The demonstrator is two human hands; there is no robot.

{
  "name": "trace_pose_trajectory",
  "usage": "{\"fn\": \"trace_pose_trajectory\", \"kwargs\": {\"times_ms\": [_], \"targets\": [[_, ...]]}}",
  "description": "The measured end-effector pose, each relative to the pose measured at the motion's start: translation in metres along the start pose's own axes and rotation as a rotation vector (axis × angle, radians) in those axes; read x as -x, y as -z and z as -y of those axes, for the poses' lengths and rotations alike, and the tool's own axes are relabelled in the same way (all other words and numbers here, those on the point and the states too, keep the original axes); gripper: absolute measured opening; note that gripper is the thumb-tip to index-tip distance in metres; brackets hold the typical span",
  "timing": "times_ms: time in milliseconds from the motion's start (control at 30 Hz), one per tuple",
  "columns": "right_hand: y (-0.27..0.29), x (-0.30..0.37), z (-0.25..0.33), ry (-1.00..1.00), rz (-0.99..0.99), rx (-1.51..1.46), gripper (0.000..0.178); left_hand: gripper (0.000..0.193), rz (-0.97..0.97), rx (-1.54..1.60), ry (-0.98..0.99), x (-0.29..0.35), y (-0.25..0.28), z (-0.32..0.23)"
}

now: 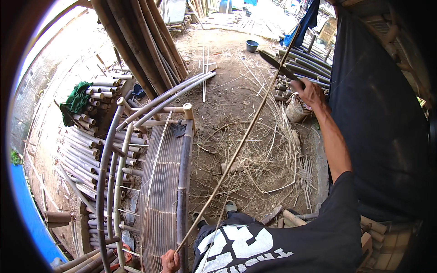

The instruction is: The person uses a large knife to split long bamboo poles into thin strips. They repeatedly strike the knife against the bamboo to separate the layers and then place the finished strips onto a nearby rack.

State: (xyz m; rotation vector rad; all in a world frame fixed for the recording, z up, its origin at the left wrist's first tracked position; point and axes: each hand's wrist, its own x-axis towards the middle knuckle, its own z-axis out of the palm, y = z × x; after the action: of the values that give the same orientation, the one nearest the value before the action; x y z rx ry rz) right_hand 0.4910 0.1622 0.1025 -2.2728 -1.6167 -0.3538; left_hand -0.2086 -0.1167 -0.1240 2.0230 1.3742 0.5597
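My left hand, low in the head view, is closed round the lower end of a long, thin bamboo strip. The strip slants up and away to the right, past the top of the dirt yard. My right hand is raised at the far right with its fingers wrapped round the handle of a machete. Its dark blade points up and left and crosses the strip in the picture; whether they touch, I cannot tell. A second thin strip runs down across my dark shirt.
At left stands a bamboo bench with a slatted seat and a dark cloth on it. Stacked bamboo poles lie beyond it. Shavings litter the ground ahead. A black sheet hangs at right. A bucket stands far off.
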Motion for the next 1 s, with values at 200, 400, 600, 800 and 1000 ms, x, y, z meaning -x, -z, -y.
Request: {"fn": "trace_pose_trajectory", "kwargs": {"times_ms": [200,400,600,800,1000], "targets": [[-0.003,0.002,-0.018,0.347,-0.083,0.101,0.075,0.032,-0.019,-0.075,-0.023,0.009,-0.004,0.029],[0.049,-0.04,-0.104,-0.578,-0.107,0.145,0.083,0.021,-0.097,-0.029,-0.167,0.025,-0.013,0.081],[-0.01,0.079,0.049,-0.089,-0.012,-0.325,0.074,0.058,0.197,0.722,0.296,-0.13,-0.012,-0.08],[-0.048,0.217,0.205,0.472,0.065,-0.527,0.053,0.084,0.358,1.159,0.243,-0.246,0.01,-0.183],[-0.056,0.232,0.212,0.448,0.085,-0.563,0.058,0.091,0.298,1.11,0.155,-0.246,0.009,-0.202]]}}
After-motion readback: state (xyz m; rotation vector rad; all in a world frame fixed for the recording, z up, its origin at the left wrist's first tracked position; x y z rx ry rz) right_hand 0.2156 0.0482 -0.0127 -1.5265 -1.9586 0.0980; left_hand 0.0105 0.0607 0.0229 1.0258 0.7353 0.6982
